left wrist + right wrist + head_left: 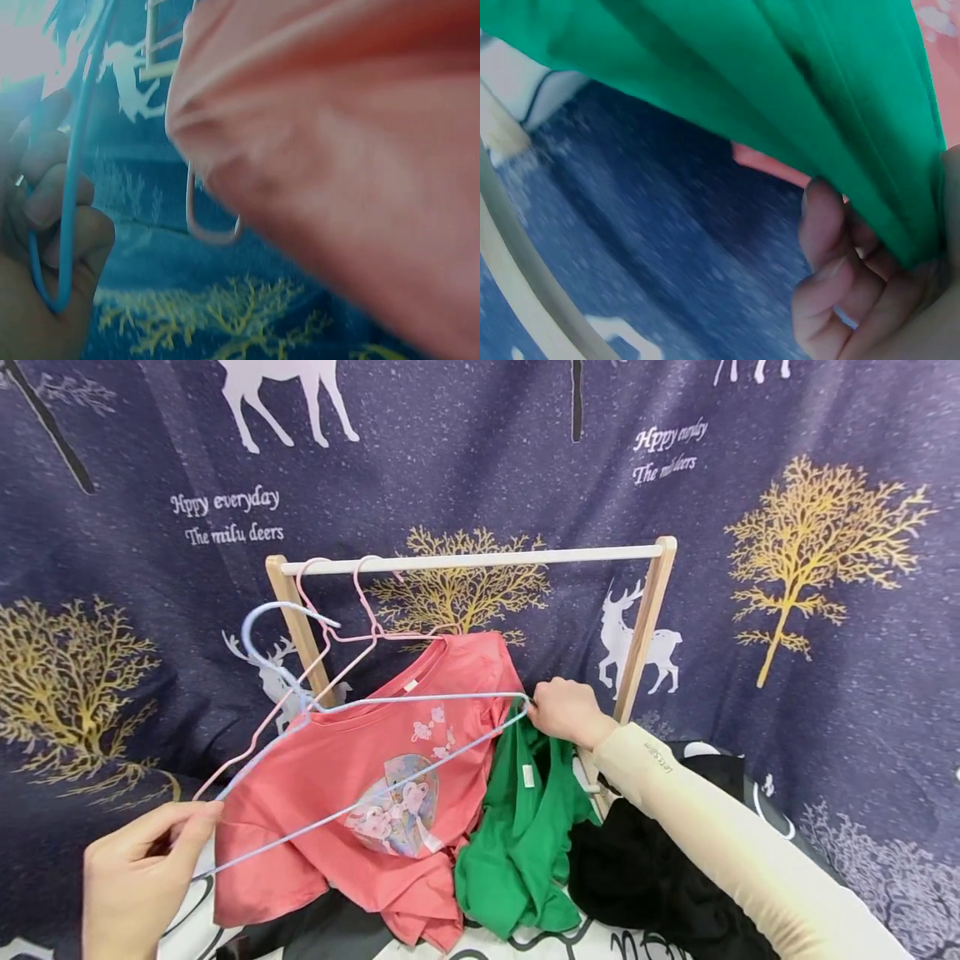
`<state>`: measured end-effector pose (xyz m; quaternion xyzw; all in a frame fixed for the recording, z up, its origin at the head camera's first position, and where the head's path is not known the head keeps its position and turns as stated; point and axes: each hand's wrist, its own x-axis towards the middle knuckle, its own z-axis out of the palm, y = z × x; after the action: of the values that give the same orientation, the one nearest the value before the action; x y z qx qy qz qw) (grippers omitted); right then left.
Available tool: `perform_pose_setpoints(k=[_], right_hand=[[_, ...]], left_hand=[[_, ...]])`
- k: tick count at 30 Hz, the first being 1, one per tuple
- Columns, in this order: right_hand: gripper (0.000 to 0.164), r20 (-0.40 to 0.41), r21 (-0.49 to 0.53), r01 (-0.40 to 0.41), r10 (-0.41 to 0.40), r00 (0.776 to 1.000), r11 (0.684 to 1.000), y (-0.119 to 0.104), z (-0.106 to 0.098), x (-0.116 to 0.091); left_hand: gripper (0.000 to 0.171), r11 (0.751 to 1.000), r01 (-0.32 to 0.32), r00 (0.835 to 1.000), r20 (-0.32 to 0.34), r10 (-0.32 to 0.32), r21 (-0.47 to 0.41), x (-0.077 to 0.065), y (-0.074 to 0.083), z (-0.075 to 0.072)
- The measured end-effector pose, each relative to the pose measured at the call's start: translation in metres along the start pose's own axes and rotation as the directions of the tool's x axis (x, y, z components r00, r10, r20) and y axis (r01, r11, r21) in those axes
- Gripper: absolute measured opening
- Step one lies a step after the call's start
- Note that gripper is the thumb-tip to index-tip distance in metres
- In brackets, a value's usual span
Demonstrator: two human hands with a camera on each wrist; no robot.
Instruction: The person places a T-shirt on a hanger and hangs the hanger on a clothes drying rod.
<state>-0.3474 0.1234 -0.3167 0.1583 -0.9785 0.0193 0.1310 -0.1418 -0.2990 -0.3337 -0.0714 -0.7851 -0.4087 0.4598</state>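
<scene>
A light blue clothes hanger (431, 697) spans the front of the pink T-shirt (352, 777), its hook free of the rail. My left hand (146, 864) grips the hanger's left end; the left wrist view shows fingers curled around the blue wire (75, 157). At the hanger's right end, my right hand (566, 710) pinches the green garment (521, 810) near its top. The hanger's right corner lies at the green cloth (705, 67) by those fingers. The rest of the green garment hangs down in folds, a white label showing.
Behind stands a rack with a white rail (480, 559) and wooden posts (647, 627). Pink hangers (367, 602) hang at its left, with the pink T-shirt below them. Black cloth (637, 868) lies at the right on the patterned cover. A dark printed curtain (465, 468) forms the backdrop.
</scene>
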Motion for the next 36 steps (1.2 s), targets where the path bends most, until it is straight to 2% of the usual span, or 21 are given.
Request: perform_pose_setpoints(k=[3,9,16,19,25,30,36], right_hand=[[0.036,0.001,0.003,-0.007,0.007,1.000,1.000,0.001,-0.018,-0.002],[0.041,-0.030,0.080,-0.089,0.092,0.995,0.993,0.003,-0.057,-0.005],[0.039,-0.074,0.124,-0.073,0.083,0.994,0.990,0.008,-0.091,-0.004],[0.038,-0.102,0.118,-0.105,0.117,0.988,0.987,0.008,-0.103,-0.004],[0.039,-0.114,0.113,-0.209,0.221,0.969,0.971,0.012,-0.116,-0.004],[0.039,-0.108,0.128,-0.219,0.233,0.966,0.967,0.016,-0.117,-0.006],[0.039,-0.095,0.157,-0.209,0.225,0.970,0.965,0.016,-0.117,-0.010]], left_hand=[[0.010,1.000,-0.018,1.000,0.021,0.017,0.024,0.000,0.004,0.008],[0.010,0.996,-0.081,0.995,0.056,0.079,0.027,0.000,0.008,0.023],[0.017,0.993,-0.119,0.991,0.070,0.118,0.013,-0.001,0.013,0.036],[0.017,0.992,-0.126,0.990,0.069,0.126,0.000,-0.002,0.016,0.039],[0.014,0.999,-0.038,0.997,0.061,0.038,-0.001,-0.003,0.024,0.035],[0.011,1.000,0.006,0.998,0.060,-0.005,-0.020,-0.005,0.026,0.036],[0.010,0.999,0.044,0.996,0.078,-0.045,0.017,-0.009,0.032,0.049]])
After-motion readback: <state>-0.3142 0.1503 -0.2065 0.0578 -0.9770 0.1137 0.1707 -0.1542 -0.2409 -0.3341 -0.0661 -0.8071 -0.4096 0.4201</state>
